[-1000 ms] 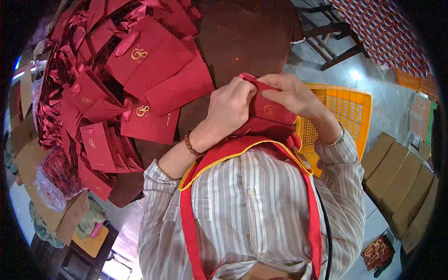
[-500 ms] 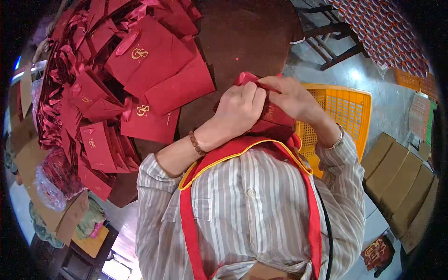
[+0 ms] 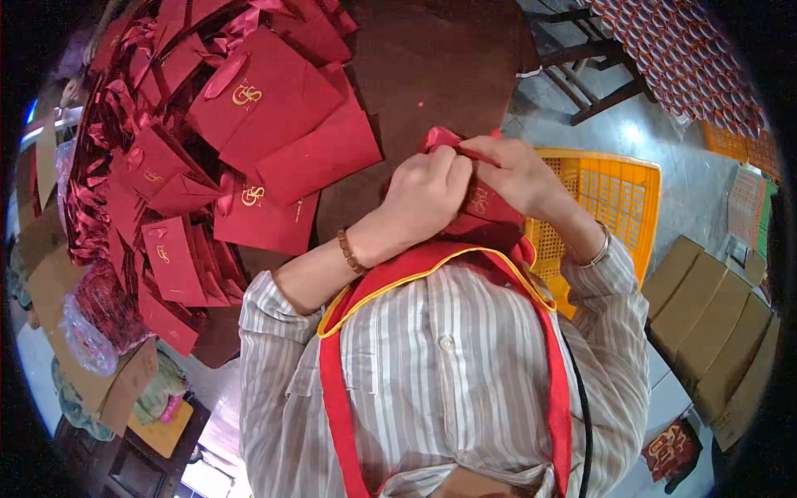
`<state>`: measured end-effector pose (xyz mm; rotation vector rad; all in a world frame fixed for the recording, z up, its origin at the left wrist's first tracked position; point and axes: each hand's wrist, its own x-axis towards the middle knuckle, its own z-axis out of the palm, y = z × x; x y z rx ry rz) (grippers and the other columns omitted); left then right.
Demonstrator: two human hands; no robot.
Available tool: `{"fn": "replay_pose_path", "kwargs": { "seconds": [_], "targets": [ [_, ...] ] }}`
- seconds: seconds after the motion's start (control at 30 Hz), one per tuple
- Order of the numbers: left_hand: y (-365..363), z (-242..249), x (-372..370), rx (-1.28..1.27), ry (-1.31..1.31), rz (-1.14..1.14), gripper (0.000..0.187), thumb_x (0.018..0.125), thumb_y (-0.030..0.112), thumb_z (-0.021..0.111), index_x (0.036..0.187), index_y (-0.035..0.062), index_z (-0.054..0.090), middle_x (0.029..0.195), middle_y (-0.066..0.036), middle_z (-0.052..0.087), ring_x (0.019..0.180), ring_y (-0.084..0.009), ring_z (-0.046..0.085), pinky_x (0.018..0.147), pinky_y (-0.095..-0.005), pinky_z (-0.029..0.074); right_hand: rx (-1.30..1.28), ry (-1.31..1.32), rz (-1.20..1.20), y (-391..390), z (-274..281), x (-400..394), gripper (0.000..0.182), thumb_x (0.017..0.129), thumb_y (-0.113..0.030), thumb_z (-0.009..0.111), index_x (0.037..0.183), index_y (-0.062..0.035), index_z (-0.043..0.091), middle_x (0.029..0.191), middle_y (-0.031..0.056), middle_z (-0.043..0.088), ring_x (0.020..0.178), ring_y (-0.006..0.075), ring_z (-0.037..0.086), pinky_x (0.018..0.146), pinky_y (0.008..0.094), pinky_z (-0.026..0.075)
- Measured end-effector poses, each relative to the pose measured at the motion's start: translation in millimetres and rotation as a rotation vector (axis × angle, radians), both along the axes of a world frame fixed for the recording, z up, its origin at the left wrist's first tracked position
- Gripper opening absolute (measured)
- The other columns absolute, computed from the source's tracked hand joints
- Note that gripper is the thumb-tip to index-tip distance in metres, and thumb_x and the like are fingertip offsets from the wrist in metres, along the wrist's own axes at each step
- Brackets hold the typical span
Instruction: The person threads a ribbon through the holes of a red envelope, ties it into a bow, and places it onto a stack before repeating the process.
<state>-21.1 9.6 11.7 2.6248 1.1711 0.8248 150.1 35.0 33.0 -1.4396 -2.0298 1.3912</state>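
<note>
A small red gift bag (image 3: 484,212) with gold lettering is upright against the front of my red apron, partly covered by my hands. My left hand (image 3: 430,192), with a beaded bracelet at the wrist, is closed at the bag's top edge. Thumb and fingers of my right hand (image 3: 525,178) pinch the bag's upper rim, close to the left fingertips. Shiny red ribbon (image 3: 442,138) sticks up just beyond the left knuckles. Exactly what lies between the fingertips is hidden.
Red gift bags (image 3: 266,100) with ribbons are heaped on the brown-covered table (image 3: 432,58), on the left. A yellow plastic crate (image 3: 635,199) stands to the right, with cardboard boxes (image 3: 706,315) beyond it. A dark wooden stand (image 3: 594,62) is at the upper right.
Both hands stay on the bag in almost the same place. The bag's front has tipped slightly, and my left forearm has shifted very slightly.
</note>
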Motion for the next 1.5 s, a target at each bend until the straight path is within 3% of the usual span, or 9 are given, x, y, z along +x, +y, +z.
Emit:
{"fn": "replay_pose_path", "kwargs": {
  "seconds": [0.07, 0.23, 0.3, 0.5, 0.73, 0.8, 0.9, 1.23, 1.5],
  "targets": [
    [-0.3, 1.7, -4.5, -0.213, -0.186, 0.028, 0.016, 0.067, 0.001, 0.055, 0.082, 0.0012, 0.050, 0.072, -0.014, 0.051, 0.059, -0.0303, 0.057, 0.051, -0.0385, 0.047, 0.020, 0.005, 0.003, 0.6, 2.0, -0.4, 0.031, 0.078, -0.014, 0.051, 0.104, 0.0011, 0.058, 0.098, 0.0202, 0.061, 0.092, 0.0364, 0.058, 0.081, 0.0407, 0.046],
    [-2.6, 3.5, -0.2, -0.361, -0.469, 0.087, 0.018, 0.077, -0.002, 0.052, 0.096, 0.0004, 0.051, 0.078, -0.018, 0.058, 0.070, -0.0354, 0.060, 0.056, -0.0418, 0.048, -0.012, 0.043, -0.001, 2.2, 14.9, -4.3, 0.027, 0.079, -0.013, 0.051, 0.101, 0.0005, 0.059, 0.095, 0.0202, 0.061, 0.091, 0.0367, 0.058, 0.077, 0.0401, 0.046],
    [-4.4, 7.2, -0.4, -0.598, -0.476, 0.193, 0.019, 0.080, -0.004, 0.055, 0.098, 0.0007, 0.052, 0.077, -0.016, 0.061, 0.066, -0.0270, 0.063, 0.055, -0.0310, 0.048, -0.063, -0.059, 0.047, 4.3, 20.7, -4.7, 0.025, 0.080, -0.012, 0.052, 0.100, 0.0006, 0.058, 0.094, 0.0202, 0.061, 0.090, 0.0366, 0.058, 0.075, 0.0397, 0.046],
    [3.3, 4.6, -12.1, -0.874, -0.595, 0.211, 0.015, 0.080, 0.002, 0.062, 0.094, 0.0000, 0.058, 0.074, -0.012, 0.063, 0.061, -0.0135, 0.060, 0.054, -0.0250, 0.046, -0.057, 0.050, -0.018, 0.9, 12.0, 2.9, 0.025, 0.081, -0.014, 0.053, 0.099, 0.0013, 0.059, 0.092, 0.0203, 0.061, 0.087, 0.0362, 0.059, 0.075, 0.0384, 0.046],
    [2.8, 12.9, -14.4, -0.615, -0.441, 0.205, 0.012, 0.077, 0.004, 0.063, 0.087, -0.0004, 0.062, 0.080, -0.014, 0.063, 0.070, -0.0237, 0.062, 0.061, -0.0315, 0.048, -0.055, 0.029, 0.024, 5.3, 11.1, 7.8, 0.025, 0.081, -0.017, 0.055, 0.096, 0.0019, 0.060, 0.091, 0.0200, 0.062, 0.087, 0.0330, 0.060, 0.075, 0.0361, 0.046],
    [1.2, 13.1, -14.9, -0.567, -0.403, 0.194, 0.011, 0.077, 0.004, 0.063, 0.087, -0.0001, 0.062, 0.080, -0.014, 0.062, 0.071, -0.0261, 0.062, 0.061, -0.0328, 0.048, -0.195, 0.086, -0.031, 5.1, 10.0, 9.9, 0.027, 0.084, -0.018, 0.057, 0.098, 0.0047, 0.059, 0.085, 0.0098, 0.064, 0.081, 0.0127, 0.059, 0.073, 0.0269, 0.045],
    [0.7, 12.5, -13.7, -0.506, -0.386, 0.173, 0.009, 0.077, 0.003, 0.062, 0.086, 0.0002, 0.061, 0.079, -0.015, 0.059, 0.071, -0.0290, 0.060, 0.061, -0.0343, 0.047, -0.285, 0.139, -0.094, 4.5, 6.4, 10.4, 0.026, 0.085, -0.019, 0.057, 0.096, 0.0049, 0.058, 0.081, 0.0055, 0.062, 0.078, 0.0074, 0.055, 0.069, 0.0243, 0.044],
    [2.3, 8.9, -1.0, -0.422, -0.418, 0.158, 0.007, 0.077, 0.001, 0.061, 0.083, 0.0002, 0.058, 0.077, -0.015, 0.057, 0.067, -0.0306, 0.059, 0.057, -0.0345, 0.046, -0.246, -0.041, -0.063, 8.1, 16.3, 11.7, 0.026, 0.086, -0.019, 0.056, 0.096, 0.0043, 0.058, 0.080, 0.0058, 0.062, 0.076, 0.0073, 0.054, 0.067, 0.0240, 0.044],
    [3.2, 6.3, 1.0, -0.439, -0.419, 0.176, 0.007, 0.076, 0.001, 0.062, 0.081, 0.0006, 0.057, 0.075, -0.014, 0.057, 0.066, -0.0307, 0.059, 0.056, -0.0358, 0.045, -0.285, 0.214, 0.049, 8.2, 6.0, 22.8, 0.025, 0.088, -0.012, 0.052, 0.105, 0.0051, 0.054, 0.087, 0.0059, 0.063, 0.081, 0.0077, 0.055, 0.072, 0.0230, 0.045]
  ]
}}
